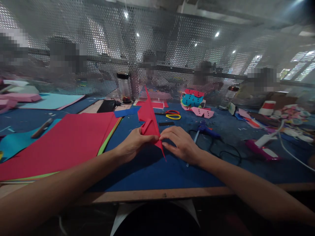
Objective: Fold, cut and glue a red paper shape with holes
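Above the blue work mat, a folded piece of red paper (pixel 149 113) stands up nearly edge-on to me. My left hand (pixel 133 144) grips its lower left side, thumb lying over a fold. From the other side, my right hand (pixel 180 144) has its fingertips closed at the paper's lower edge, partly hidden by it. Behind the paper lie scissors with red and yellow handles (pixel 173 114). A blue glue gun (pixel 206 129) rests to the right of my right hand, its black cord looping beside it.
Large red sheets (pixel 66 141) are stacked on the left, near a knife-like tool (pixel 41 127). Cut paper pieces with dots (pixel 193 98) and a jar (pixel 123 88) stand toward the perforated screen (pixel 105 49). At right sits a magenta corded tool (pixel 262 149). People are behind the screen.
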Demonstrator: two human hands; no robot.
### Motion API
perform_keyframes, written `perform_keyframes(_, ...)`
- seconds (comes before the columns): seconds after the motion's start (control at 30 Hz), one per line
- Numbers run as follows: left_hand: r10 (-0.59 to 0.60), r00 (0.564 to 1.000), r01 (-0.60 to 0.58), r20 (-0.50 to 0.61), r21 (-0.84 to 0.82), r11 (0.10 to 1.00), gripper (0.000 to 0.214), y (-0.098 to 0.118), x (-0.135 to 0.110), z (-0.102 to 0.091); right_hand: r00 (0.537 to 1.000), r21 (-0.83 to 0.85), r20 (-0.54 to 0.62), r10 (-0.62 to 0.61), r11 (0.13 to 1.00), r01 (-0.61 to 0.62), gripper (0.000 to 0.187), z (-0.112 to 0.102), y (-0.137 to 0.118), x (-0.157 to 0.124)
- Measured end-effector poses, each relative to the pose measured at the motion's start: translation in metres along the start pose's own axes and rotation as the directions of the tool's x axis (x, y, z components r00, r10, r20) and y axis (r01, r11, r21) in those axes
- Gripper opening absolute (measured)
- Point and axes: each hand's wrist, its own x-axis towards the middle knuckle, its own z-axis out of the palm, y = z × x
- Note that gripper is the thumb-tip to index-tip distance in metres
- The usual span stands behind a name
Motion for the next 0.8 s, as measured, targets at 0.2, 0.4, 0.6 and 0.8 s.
perform_keyframes(0.2, 0.016, 1.0, -0.016, -0.017, -0.003, 1.0, 0.028, -0.0011, 0.0008, -0.0006, 1.0, 0.01, -0.003, 0.006, 1.0, -0.006, 0.016, -0.0014, 0.0, -0.0004)
perform_keyframes(0.4, 0.024, 1.0, -0.024, -0.001, -0.002, 1.0, 0.025, 0.0011, 0.0003, -0.0002, 1.0, -0.02, -0.006, -0.025, 1.0, 0.024, 0.016, -0.0026, -0.0004, -0.0004)
perform_keyframes(0.6, 0.024, 1.0, -0.024, -0.002, -0.012, 1.0, 0.028, 0.0012, 0.0012, -0.0002, 0.999, -0.041, -0.012, -0.05, 0.998, 0.049, 0.014, -0.0045, -0.002, 0.0006)
perform_keyframes(0.8, 0.039, 0.999, -0.038, 0.02, -0.012, 0.999, 0.03, -0.0011, 0.0015, -0.0007, 0.999, -0.032, -0.005, -0.041, 0.999, 0.041, 0.014, -0.0035, -0.0012, 0.0006)
